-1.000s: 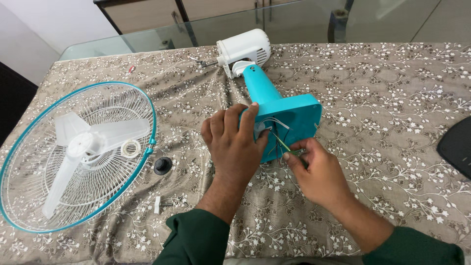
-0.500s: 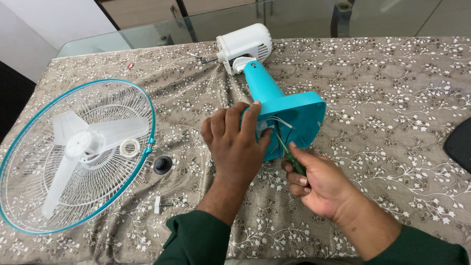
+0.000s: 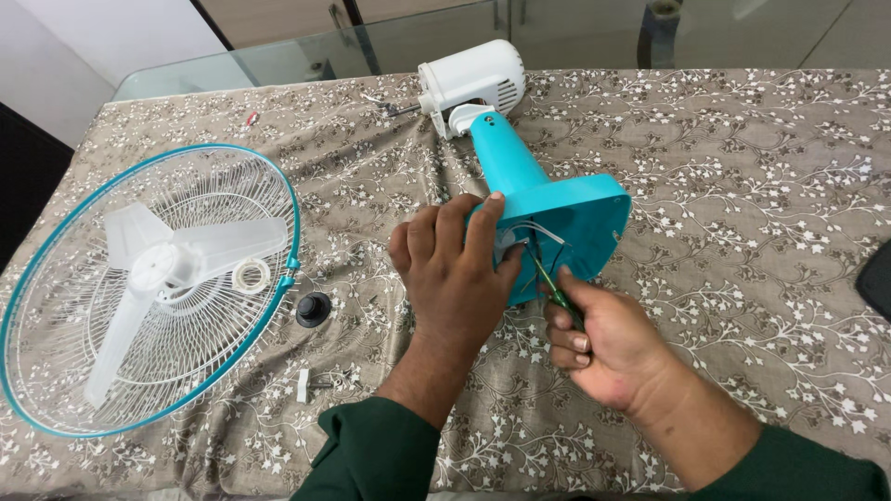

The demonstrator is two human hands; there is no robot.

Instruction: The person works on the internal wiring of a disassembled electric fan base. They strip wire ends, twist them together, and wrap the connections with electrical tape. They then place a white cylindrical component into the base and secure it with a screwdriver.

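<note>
A table fan body lies on its side on the cloth: a white motor housing [image 3: 469,79] at the far end, a teal neck and a teal base [image 3: 577,223] turned toward me. My left hand [image 3: 455,269] presses against the underside of the base, fingers spread over its left part. My right hand [image 3: 603,339] grips a green-handled screwdriver [image 3: 548,283] whose tip points into the open base, where white wires show. Much of the inside of the base is hidden behind my left hand.
A teal-rimmed fan grille [image 3: 148,288] with white blades in it lies at the left. Beside it sit a black knob [image 3: 314,308] and small white and metal parts [image 3: 320,382]. A dark object [image 3: 877,278] pokes in at the right edge. A patterned brown cloth [image 3: 742,167] covers the glass table.
My right hand has pulled back slightly toward me and lower, still holding the screwdriver at the base. My left hand stays on the base.
</note>
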